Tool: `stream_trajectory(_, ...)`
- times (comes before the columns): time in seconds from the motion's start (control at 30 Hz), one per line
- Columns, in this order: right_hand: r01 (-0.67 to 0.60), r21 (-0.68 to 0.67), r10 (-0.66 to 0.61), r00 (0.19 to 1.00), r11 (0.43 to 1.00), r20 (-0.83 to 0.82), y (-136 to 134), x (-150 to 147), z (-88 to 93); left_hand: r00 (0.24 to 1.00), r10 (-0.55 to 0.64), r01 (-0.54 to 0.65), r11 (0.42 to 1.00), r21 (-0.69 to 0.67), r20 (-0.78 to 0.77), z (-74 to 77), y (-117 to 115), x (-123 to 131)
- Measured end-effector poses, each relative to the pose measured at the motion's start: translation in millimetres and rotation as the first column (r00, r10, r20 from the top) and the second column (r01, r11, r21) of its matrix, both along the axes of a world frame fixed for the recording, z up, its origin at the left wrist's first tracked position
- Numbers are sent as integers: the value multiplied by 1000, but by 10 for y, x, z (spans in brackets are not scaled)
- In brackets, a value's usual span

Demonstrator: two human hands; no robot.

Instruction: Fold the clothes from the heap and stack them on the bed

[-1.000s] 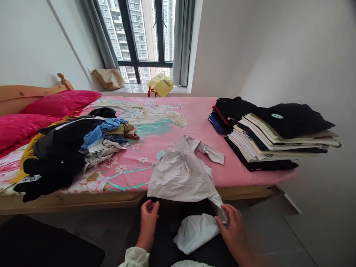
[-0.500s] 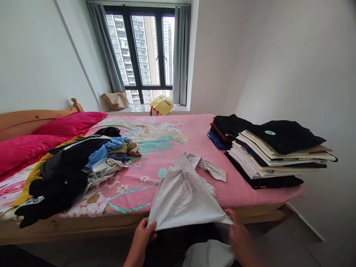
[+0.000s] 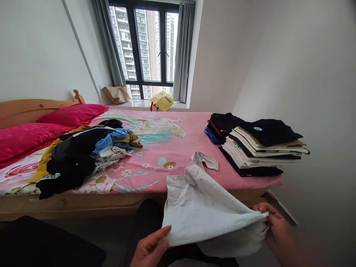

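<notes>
A pale grey shirt (image 3: 204, 205) hangs from the bed's front edge down toward my lap. My left hand (image 3: 150, 247) pinches its lower left corner at the bottom of the view. My right hand (image 3: 275, 228) grips the bunched lower right corner, off to the right of the bed. One sleeve (image 3: 207, 160) still lies on the pink floral bedsheet (image 3: 164, 148).
A loose heap of mixed clothes (image 3: 83, 152) lies on the left of the bed. A stack of folded shirts (image 3: 258, 146) sits at the right end. Pink pillows (image 3: 41, 126) rest by the wooden headboard. A yellow bag (image 3: 161, 101) and a brown paper bag (image 3: 116, 94) stand on the windowsill.
Both hands pulled the shirt toward me and to the right, spreading its hem wider. My right hand moved far right. Less of the shirt lies on the bed.
</notes>
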State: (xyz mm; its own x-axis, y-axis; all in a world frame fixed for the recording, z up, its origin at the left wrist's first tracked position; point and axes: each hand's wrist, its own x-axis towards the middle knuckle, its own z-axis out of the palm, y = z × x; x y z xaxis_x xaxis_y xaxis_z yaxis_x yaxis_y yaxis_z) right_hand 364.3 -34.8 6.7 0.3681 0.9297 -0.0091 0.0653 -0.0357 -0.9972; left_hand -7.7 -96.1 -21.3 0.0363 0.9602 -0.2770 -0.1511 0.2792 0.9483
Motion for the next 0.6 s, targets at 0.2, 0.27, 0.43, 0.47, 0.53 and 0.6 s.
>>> stream_trajectory(0.2,-186,80,113,829,979,548,-128,160,1263,965,42,5,985,174,-261,1219,341,-414)
stream_trajectory(0.27,-324,38,211,696,945,687,-45,168,1496,934,80,-4,977,214,-349,1550,532,-483)
stream_trajectory(0.43,-359,-20,213,504,933,837,229,230,1904,917,88,58,936,347,-390,2174,772,-460)
stream_trajectory(0.47,-313,41,136,521,949,843,229,249,1984,910,113,49,926,374,-400,2267,757,-435)
stream_trajectory(0.53,-188,206,-57,591,960,805,164,266,2095,899,163,29,905,425,-407,2389,684,-399)
stream_trajectory(0.6,-141,245,-81,693,959,716,49,236,2064,893,144,53,907,418,-427,2380,584,-417)
